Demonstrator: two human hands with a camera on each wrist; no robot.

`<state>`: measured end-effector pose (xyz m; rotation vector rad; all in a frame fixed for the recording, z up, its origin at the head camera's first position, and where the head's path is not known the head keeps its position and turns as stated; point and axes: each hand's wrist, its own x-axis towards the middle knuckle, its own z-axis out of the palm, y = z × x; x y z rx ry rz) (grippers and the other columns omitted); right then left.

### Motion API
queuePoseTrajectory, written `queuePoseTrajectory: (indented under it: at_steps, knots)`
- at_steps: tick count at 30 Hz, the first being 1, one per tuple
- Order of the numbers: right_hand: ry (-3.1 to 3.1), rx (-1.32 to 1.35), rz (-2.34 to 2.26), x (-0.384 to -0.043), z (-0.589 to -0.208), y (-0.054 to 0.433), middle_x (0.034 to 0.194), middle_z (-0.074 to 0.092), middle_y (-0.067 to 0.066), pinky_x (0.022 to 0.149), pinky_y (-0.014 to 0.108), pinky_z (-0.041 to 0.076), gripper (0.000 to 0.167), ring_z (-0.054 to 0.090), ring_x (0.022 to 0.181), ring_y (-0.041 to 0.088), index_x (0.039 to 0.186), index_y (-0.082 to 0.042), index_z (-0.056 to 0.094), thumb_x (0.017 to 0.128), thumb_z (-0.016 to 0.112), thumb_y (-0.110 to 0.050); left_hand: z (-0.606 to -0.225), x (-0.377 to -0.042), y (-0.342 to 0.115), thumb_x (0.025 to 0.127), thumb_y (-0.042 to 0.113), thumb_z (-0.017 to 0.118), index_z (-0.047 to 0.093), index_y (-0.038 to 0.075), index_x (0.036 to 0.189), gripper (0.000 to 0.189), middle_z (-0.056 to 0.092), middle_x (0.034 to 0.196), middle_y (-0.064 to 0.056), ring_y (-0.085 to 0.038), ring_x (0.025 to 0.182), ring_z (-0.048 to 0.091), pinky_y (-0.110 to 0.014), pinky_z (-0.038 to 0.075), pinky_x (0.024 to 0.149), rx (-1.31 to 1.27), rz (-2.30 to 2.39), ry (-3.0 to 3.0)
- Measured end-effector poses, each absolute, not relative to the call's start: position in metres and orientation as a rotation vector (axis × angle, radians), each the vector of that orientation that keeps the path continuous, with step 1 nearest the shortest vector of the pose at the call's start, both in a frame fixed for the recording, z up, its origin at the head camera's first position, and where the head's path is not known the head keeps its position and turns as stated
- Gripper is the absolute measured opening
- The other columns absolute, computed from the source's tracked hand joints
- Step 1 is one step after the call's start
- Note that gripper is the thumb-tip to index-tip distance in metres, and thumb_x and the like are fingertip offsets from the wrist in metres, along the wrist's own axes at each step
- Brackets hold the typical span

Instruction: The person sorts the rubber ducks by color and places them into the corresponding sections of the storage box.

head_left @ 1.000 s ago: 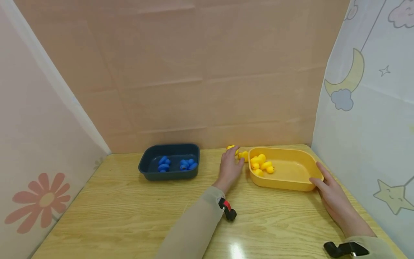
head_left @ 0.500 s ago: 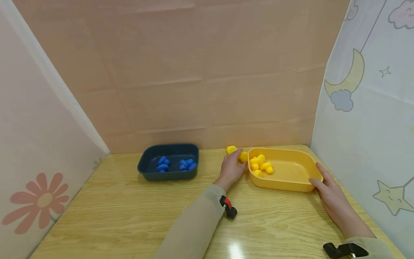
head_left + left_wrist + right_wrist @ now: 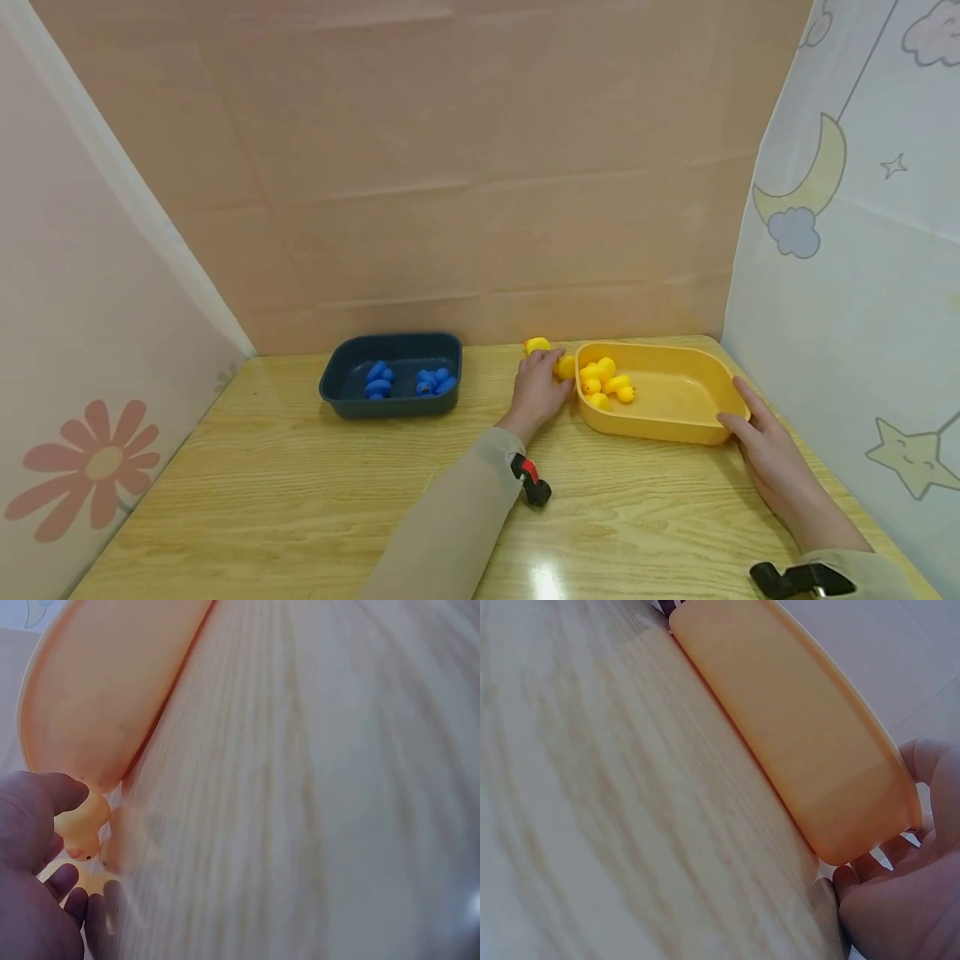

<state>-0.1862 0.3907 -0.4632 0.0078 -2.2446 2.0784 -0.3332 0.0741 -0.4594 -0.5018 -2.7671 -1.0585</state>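
Note:
My left hand point(image 3: 538, 387) is at the left end of the yellow basin point(image 3: 675, 433). Its thumb and fingers pinch a yellow rubber duck point(image 3: 84, 821), seen beside the basin's outer wall in the left wrist view; the fingers partly cover the duck. A second yellow rubber duck point(image 3: 536, 345) sits just beyond that hand, near the back edge. Inside the basin, several yellow rubber ducks point(image 3: 606, 379) lie bunched at the left end. At the right end, my right hand point(image 3: 772, 454) grips the basin, thumb over the rim and fingers against the outer wall.
A dark blue basin point(image 3: 390, 408) stands to the left on the wooden table point(image 3: 300, 500), with several blue rubber ducks point(image 3: 380, 379) in it. Behind is a brown paper wall point(image 3: 450, 167); a patterned white panel point(image 3: 847, 333) rises close beside my right hand.
My left hand has shifted slightly right and closed on the duck beside the basin, uncovering more of the duck behind it. My right hand and both basins stay put.

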Motion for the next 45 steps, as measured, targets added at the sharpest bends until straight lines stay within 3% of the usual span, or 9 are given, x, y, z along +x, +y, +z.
queuePoseTrajectory:
  at_steps: [12, 19, 33, 45]
  knots:
    - [-2.248, -0.007, 2.068, -0.187, -0.463, 0.391, 0.179, -0.029, -0.007, 0.123, 0.009, 0.008, 0.082, -0.018, 0.163, 0.009, 0.177, -0.024, -0.011, 0.121, 0.049, -0.022, -0.457, -0.329, 0.074, 0.103, 0.017, 0.08, 0.069, 0.019, 0.148, 0.046, 0.063, 0.148, -0.005, -0.027, 0.13, 0.059, -0.04, 0.051, 0.112, -0.449, -1.064, -2.759]
    - [-2.245, 0.01, 2.067, -0.186, -0.465, 0.391, 0.179, -0.029, -0.008, 0.121, 0.007, 0.008, 0.081, -0.019, 0.162, 0.006, 0.177, -0.024, -0.011, 0.121, 0.048, -0.021, -0.459, -0.329, 0.073, 0.102, 0.015, 0.081, 0.072, 0.017, 0.142, 0.04, 0.066, 0.138, -0.006, -0.025, 0.125, 0.061, -0.039, 0.053, 0.108, -0.423, -1.108, -2.738]
    - [-2.248, 0.01, 2.071, -0.186, -0.464, 0.392, 0.178, -0.03, -0.009, 0.122, 0.008, 0.006, 0.081, -0.02, 0.161, 0.005, 0.177, -0.025, -0.011, 0.121, 0.048, -0.023, -0.455, -0.312, 0.059, 0.102, 0.013, 0.08, 0.068, 0.015, 0.145, 0.045, 0.06, 0.134, -0.005, -0.022, 0.119, 0.063, -0.039, 0.056, 0.104, -0.396, -1.461, -2.584]
    - [-2.235, 0.007, 2.087, -0.187, -0.463, 0.392, 0.178, -0.03, -0.01, 0.122, 0.008, 0.006, 0.081, -0.02, 0.162, 0.005, 0.176, -0.025, -0.011, 0.121, 0.048, -0.022, -0.436, -0.296, 0.054, 0.101, 0.014, 0.077, 0.069, 0.013, 0.142, 0.042, 0.061, 0.129, -0.004, -0.031, 0.121, 0.062, -0.039, 0.053, 0.104, -0.498, -1.524, -2.424]
